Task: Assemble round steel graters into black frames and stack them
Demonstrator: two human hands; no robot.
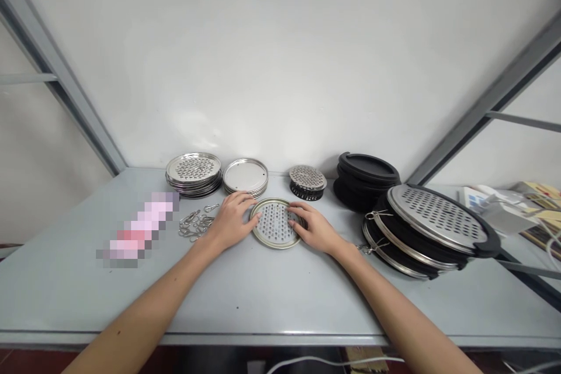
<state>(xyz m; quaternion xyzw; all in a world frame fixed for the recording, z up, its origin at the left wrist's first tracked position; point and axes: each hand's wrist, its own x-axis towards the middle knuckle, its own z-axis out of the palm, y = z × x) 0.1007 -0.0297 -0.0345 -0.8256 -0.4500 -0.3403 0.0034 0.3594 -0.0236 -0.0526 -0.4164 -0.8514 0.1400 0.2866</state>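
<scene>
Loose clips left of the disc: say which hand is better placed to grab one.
Left, likely: the left hand is beside the clips; the right hand is farther off, across the perforated disc.

Pale wall (280, 58), grey posts (65, 79) — either side, white cable (302, 358) below

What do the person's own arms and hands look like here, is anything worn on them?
The left hand and right hand are bare, with no gloves, and no rings show on the fingers. No sleeve, watch or bracelet shows on either forearm. The left forearm has a couple of small spots.
</scene>
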